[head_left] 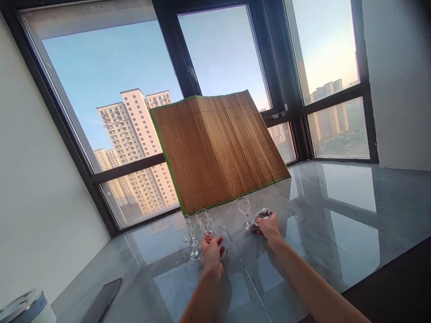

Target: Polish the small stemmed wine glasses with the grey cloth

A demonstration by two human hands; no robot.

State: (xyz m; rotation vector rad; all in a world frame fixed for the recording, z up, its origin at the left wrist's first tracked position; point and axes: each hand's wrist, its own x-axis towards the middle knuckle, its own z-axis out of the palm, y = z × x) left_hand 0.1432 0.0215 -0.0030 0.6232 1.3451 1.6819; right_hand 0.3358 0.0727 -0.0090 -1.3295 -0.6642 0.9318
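1. Clutched a crumpled grey-white cloth in the right hand, at the foot of 1 upright stemmed glass.
2. Curled the fingers of the left hand beside clustered glasses; could not tell grasp from mere touch.
3. Faced a green-edged brown mat, propped upright behind the glassware on a glossy grey surface.
4. Had 1 dark phone and 1 lidded cup at lower left, well apart from the cloth.

cup, phone: cut by bottom edge | cloth: partly hidden by right hand
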